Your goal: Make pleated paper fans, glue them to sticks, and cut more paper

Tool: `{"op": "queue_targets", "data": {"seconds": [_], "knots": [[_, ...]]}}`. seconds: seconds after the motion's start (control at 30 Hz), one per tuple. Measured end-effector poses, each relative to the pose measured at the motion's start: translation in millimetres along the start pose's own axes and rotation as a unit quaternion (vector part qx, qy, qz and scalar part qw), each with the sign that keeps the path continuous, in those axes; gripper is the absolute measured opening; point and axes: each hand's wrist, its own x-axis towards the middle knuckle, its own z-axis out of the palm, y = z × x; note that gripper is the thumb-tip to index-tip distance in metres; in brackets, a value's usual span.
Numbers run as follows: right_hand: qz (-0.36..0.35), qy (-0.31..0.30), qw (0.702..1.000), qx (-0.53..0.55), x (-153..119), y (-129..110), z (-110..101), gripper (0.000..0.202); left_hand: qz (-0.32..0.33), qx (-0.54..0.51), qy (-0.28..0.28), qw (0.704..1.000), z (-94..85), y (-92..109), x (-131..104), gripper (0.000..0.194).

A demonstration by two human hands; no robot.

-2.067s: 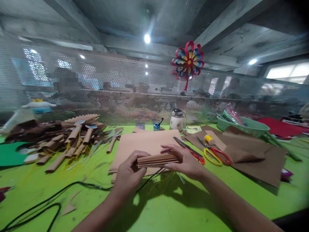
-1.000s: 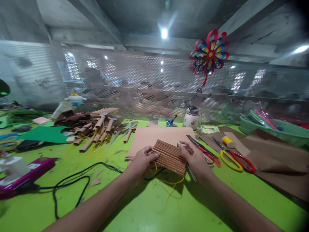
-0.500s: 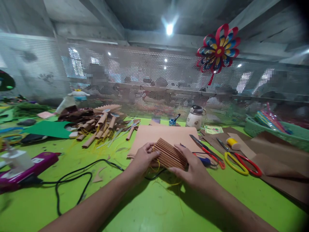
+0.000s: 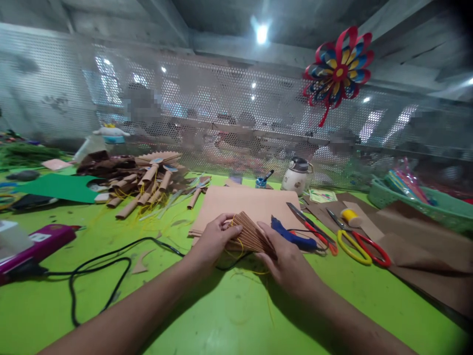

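Between my hands is a piece of brown pleated paper, its narrow folds pressed close together. My left hand pinches its left end with thumb and fingers, where yellow thread loops round it and trails down to the table. My right hand grips the right end, thumb below and fingers above. The pleated paper is held just in front of a stack of light brown paper sheets. Close behind my right hand lies a blue glue gun with a black cord.
Red-handled scissors, yellow-and-red scissors and a yellow thread spool lie right. A white bottle stands behind the sheets. Rolled paper tubes pile up left, near a purple power strip and black cable.
My right hand has moved left and squeezed the pleated paper narrower at its right end. More of the glue gun shows now. The view has shifted slightly.
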Motion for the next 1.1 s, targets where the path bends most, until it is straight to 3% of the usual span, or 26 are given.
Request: {"op": "queue_targets", "data": {"seconds": [0.13, 0.23, 0.37, 0.5, 0.6, 0.7, 0.8, 0.93, 1.1], "knots": [[0.001, 0.001, 1.000, 0.005, 1.0, 4.7, 0.6, 0.052, 0.012, 0.043, -0.001, 0.999, 1.3, 5.9, -4.3, 0.029], [0.021, 0.009, 1.000, 0.006, 3.1, 8.8, -0.9, 0.053, -0.008, 0.082, 0.029, 0.996, 2.2, 9.2, -5.1, 0.031], [0.051, 0.010, 0.999, 0.008, 6.8, 13.5, -5.2, 0.056, -0.052, 0.147, 0.047, 0.987, -0.6, 15.3, -3.4, 0.047], [0.051, 0.005, 0.999, -0.010, 10.0, 17.7, -12.1, 0.051, -0.067, 0.161, 0.004, 0.985, -5.9, 23.0, -2.5, 0.072], [0.039, 0.034, 0.998, -0.040, 12.5, 22.1, -18.7, 0.044, -0.058, 0.191, -0.033, 0.979, -9.5, 24.6, -0.7, 0.053], [0.038, 0.067, 0.996, -0.045, 15.5, 26.6, -26.1, 0.039, -0.030, 0.207, -0.022, 0.978, -13.6, 24.4, 3.8, 0.033], [0.066, 0.091, 0.994, -0.006, 18.9, 30.8, -32.9, 0.036, -0.006, 0.185, 0.014, 0.983, -19.8, 27.2, 9.8, 0.029], [0.122, 0.137, 0.974, 0.134, 24.0, 34.2, -39.7, 0.034, 0.045, 0.094, 0.141, 0.985, -33.2, 35.4, 17.7, 0.028], [0.241, 0.157, 0.876, 0.386, 29.6, 31.1, -45.7, 0.041, 0.139, 0.042, 0.318, 0.937, -51.0, 47.1, 23.9, 0.029]]}}
